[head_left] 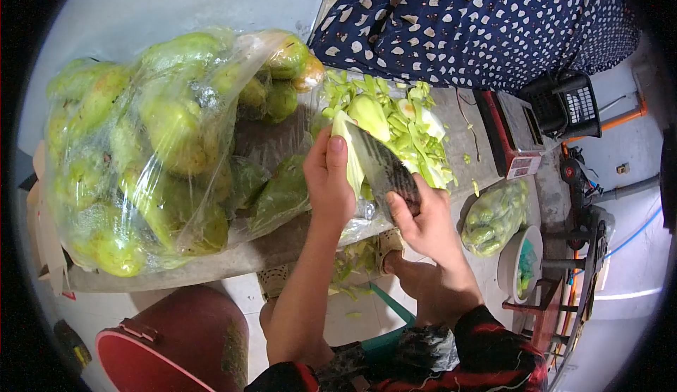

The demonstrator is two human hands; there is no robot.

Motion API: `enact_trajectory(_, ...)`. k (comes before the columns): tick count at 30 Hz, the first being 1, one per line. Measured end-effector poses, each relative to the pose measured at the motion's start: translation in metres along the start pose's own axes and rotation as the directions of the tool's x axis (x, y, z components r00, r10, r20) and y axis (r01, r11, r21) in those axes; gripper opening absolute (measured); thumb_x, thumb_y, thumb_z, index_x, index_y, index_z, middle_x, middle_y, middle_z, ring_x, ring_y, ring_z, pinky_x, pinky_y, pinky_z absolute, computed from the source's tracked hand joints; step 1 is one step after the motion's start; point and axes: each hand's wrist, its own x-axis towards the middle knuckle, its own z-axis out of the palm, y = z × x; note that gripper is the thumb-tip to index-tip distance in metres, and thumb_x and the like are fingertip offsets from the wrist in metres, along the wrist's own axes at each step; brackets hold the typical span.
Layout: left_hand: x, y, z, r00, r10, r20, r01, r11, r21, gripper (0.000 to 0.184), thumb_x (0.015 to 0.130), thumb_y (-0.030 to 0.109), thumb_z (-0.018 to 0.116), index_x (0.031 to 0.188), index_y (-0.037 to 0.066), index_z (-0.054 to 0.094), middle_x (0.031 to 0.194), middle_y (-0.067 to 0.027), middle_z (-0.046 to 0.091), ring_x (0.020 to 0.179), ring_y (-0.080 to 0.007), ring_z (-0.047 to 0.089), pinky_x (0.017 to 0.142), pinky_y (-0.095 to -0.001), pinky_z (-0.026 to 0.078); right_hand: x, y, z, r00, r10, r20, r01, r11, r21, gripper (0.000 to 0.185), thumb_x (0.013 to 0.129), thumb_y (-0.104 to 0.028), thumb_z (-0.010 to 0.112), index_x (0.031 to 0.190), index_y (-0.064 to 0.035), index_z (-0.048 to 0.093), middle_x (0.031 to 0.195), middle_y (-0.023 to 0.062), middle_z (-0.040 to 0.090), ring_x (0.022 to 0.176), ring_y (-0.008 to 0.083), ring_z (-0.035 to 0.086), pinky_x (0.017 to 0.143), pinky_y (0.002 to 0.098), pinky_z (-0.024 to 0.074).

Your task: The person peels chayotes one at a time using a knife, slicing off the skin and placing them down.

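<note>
My left hand (330,173) is wrapped round a partly peeled, pale green papaya (344,132), thumb on its near side. In my right hand (424,215) is a wide-bladed knife (381,163), its dark, streaked blade lying against the fruit's right side. The fingers hide most of the handle. Just beyond both hands, green peelings (416,134) lie heaped on the worktop, with a peeled, pale green papaya (369,115) among them. To the left, a large clear plastic bag (166,131) bulges with unpeeled green papayas, several showing orange patches.
A red bin (173,339) stands on the floor at lower left. Right of the peelings sits a red scale (509,131), near a black basket (564,103). A filled plastic bag (496,215) and a white bucket (509,268) are lower right. Dark patterned cloth (465,28) hangs behind.
</note>
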Motion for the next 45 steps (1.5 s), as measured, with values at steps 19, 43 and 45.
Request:
enact_trajectory(19, 0.008, 0.016, -0.014, 0.921, -0.358, 0.156, 0.382, 0.908, -0.173, 0.056, 0.095, 0.048, 0.046, 0.131, 0.006, 0.048, 0.109, -0.0171, 0.063, 0.092, -0.03, 0.065, 0.066, -0.04, 0.055, 0.017, 0.046, -0.004, 0.942, -0.14, -0.305, 0.074, 0.973, -0.219, 0.014, 0.086, -0.005, 0.063, 0.081, -0.0015, 0.05, 0.056, 0.0131, 0.053, 0.046, 0.03, 0.054, 0.046, 0.0346, 0.0418)
enact_trajectory(43, 0.0, 0.056, -0.01, 0.963, 0.017, 0.269, -0.192, 0.742, 0.642, 0.041, 0.08, 0.018, 0.073, 0.113, -0.002, 0.062, 0.101, -0.0178, 0.067, 0.089, -0.0267, 0.068, 0.073, -0.0357, 0.053, 0.024, 0.07, -0.008, 0.807, -0.363, -0.465, 0.194, 0.908, -0.372, 0.017, 0.074, -0.001, 0.07, 0.074, -0.0031, 0.054, 0.063, 0.0114, 0.054, 0.051, 0.0275, 0.056, 0.049, 0.035, 0.0449)
enact_trajectory(45, -0.009, 0.075, -0.013, 0.985, -0.057, 0.162, -0.042, 0.832, 0.553, 0.043, 0.081, 0.019, 0.072, 0.116, -0.003, 0.06, 0.105, -0.017, 0.067, 0.092, -0.0261, 0.067, 0.073, -0.0344, 0.054, 0.024, 0.069, -0.009, 0.81, -0.357, -0.465, 0.192, 0.911, -0.364, 0.016, 0.074, -0.001, 0.07, 0.074, -0.0027, 0.054, 0.062, 0.0114, 0.053, 0.051, 0.0272, 0.056, 0.049, 0.0343, 0.0446)
